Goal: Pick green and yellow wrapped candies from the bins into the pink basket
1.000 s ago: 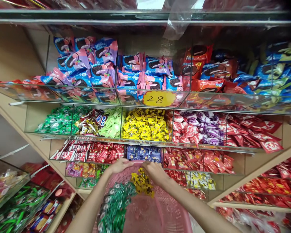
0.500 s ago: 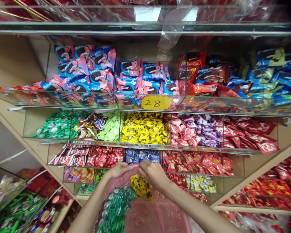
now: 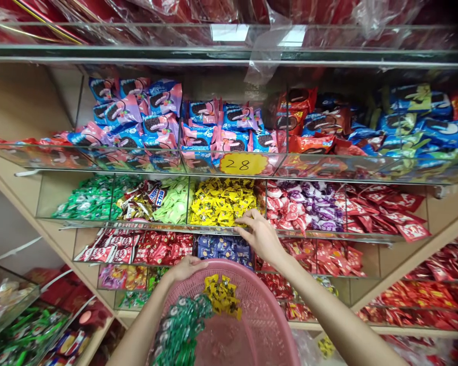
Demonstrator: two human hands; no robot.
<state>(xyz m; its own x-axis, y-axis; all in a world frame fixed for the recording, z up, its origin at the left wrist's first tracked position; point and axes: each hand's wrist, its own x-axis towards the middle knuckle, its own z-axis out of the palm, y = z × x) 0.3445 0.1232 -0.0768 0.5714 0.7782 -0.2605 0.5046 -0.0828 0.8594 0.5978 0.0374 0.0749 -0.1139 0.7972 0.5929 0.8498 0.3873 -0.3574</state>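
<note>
My left hand (image 3: 186,268) grips the rim of a pink plastic basket (image 3: 269,300) at its far left side. Inside the basket lie a heap of green-wrapped candies (image 3: 183,325) on the left and a smaller pile of yellow-wrapped candies (image 3: 222,296) near the far wall. My right hand (image 3: 262,238) is above the basket at the shelf's front lip, fingers apart and pointing left. Its fingertips are at the lower right edge of the yellow candies (image 3: 223,201) in the shelf bin; whether they touch is unclear. I see nothing held in it.
Neighbouring bins hold green candies (image 3: 95,198), purple-wrapped candies (image 3: 316,201) and red packets (image 3: 385,203). Cookie packs (image 3: 160,127) fill the shelf above, behind a clear front with a yellow price tag (image 3: 243,163). Below are blue packets (image 3: 225,249) and red ones.
My right hand has left the basket's far rim and moved up and right to the yellow candy bin, its fingers now spread. My left hand stays on the rim.
</note>
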